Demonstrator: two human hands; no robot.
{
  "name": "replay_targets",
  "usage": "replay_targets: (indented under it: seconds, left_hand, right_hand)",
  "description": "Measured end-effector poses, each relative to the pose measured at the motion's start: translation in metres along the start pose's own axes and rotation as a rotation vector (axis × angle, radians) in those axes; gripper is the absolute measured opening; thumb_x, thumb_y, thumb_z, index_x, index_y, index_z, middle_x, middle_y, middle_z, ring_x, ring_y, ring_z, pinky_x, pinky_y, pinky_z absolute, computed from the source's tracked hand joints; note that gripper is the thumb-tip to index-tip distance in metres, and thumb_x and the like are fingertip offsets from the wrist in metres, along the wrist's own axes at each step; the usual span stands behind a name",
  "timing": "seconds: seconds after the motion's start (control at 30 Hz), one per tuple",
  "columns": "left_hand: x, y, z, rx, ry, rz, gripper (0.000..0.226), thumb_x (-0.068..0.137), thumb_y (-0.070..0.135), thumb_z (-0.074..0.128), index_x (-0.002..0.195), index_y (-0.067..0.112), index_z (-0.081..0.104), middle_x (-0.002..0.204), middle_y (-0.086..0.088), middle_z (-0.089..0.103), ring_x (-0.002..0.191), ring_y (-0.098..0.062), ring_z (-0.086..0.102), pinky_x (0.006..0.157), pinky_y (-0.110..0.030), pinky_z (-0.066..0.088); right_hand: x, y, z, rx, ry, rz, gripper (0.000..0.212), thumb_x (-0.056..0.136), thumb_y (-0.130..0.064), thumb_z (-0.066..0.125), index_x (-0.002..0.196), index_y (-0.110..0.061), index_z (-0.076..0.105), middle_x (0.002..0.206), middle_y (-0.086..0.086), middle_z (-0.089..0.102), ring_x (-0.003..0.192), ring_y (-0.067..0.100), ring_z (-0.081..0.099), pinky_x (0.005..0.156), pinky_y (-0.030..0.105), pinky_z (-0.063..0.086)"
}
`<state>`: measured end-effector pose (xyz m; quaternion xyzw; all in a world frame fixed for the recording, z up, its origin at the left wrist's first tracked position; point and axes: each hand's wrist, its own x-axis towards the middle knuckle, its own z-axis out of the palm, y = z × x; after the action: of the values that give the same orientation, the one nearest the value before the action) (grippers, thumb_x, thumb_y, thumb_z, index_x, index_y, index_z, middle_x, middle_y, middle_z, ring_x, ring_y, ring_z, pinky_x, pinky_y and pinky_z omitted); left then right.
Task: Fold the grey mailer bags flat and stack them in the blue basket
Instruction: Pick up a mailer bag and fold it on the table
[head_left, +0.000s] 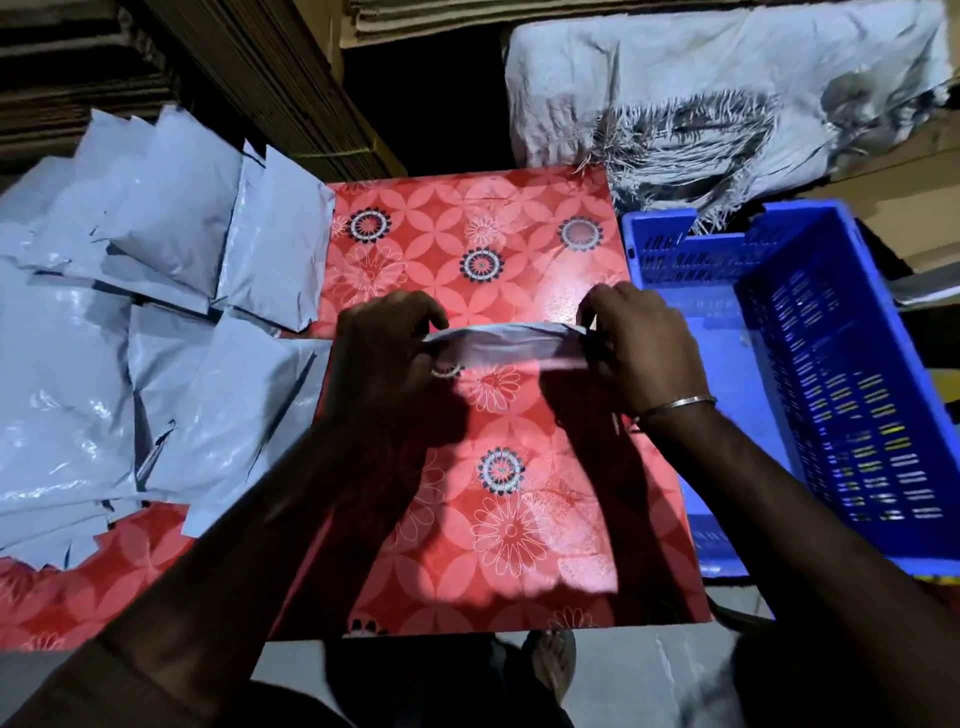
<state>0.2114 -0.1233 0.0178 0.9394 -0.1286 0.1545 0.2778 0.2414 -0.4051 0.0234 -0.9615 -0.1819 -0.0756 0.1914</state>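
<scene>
A grey mailer bag (506, 347) is held edge-on a little above the red flowered table (519, 249). My left hand (384, 358) pinches its left end and my right hand (641, 345) pinches its right end. The bag looks like a narrow strip stretched between them. A heap of several grey mailer bags (150, 291) lies on the left side of the table. The blue basket (810, 374) stands to the right of the table, beside my right hand, and its floor shows bare blue.
A white woven sack (727, 98) with a frayed edge lies behind the basket. Stacked cardboard sheets (270, 78) lean at the back. The table's near edge (493, 626) is close to my body, with a sandalled foot (553, 660) on the floor below.
</scene>
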Motion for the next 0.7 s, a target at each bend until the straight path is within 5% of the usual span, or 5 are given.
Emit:
replay_targets:
  seconds: [0.13, 0.3, 0.5, 0.7]
  left_hand:
    - [0.001, 0.006, 0.009, 0.049, 0.103, 0.007, 0.025, 0.062, 0.007, 0.067, 0.086, 0.014, 0.063, 0.084, -0.003, 0.058, 0.077, -0.03, 0.057, 0.066, -0.046, 0.041]
    - [-0.049, 0.011, 0.052, -0.005, -0.021, -0.09, 0.027, 0.065, 0.012, 0.079, 0.086, 0.018, 0.064, 0.093, 0.001, 0.062, 0.089, -0.026, 0.059, 0.075, -0.043, 0.044]
    - [-0.089, 0.024, 0.057, -0.052, -0.131, -0.146, 0.041, 0.081, 0.014, 0.078, 0.12, 0.021, 0.067, 0.136, 0.007, 0.057, 0.129, -0.017, 0.053, 0.106, -0.045, 0.043]
    - [-0.067, 0.035, 0.061, -0.045, -0.008, -0.12, 0.024, 0.101, 0.027, 0.058, 0.12, 0.017, 0.068, 0.136, 0.001, 0.061, 0.129, -0.021, 0.054, 0.107, -0.05, 0.042]
  right_hand:
    - [0.006, 0.002, -0.008, 0.008, 0.178, -0.042, 0.019, 0.075, -0.012, 0.065, 0.091, -0.019, 0.06, 0.095, 0.007, 0.054, 0.089, 0.034, 0.051, 0.064, 0.042, 0.04]
    - [-0.032, 0.017, 0.027, -0.037, -0.086, -0.01, 0.024, 0.068, -0.032, 0.05, 0.086, -0.02, 0.061, 0.095, 0.004, 0.06, 0.088, 0.036, 0.058, 0.064, 0.043, 0.047]
    - [-0.063, 0.02, 0.048, 0.17, -0.194, 0.135, 0.037, 0.066, -0.035, 0.045, 0.092, -0.013, 0.06, 0.123, 0.005, 0.058, 0.103, 0.033, 0.057, 0.08, 0.041, 0.051]
    - [-0.053, 0.006, 0.042, 0.076, -0.059, 0.094, 0.03, 0.087, -0.033, 0.051, 0.112, -0.018, 0.06, 0.129, 0.003, 0.058, 0.131, 0.027, 0.049, 0.111, 0.05, 0.034]
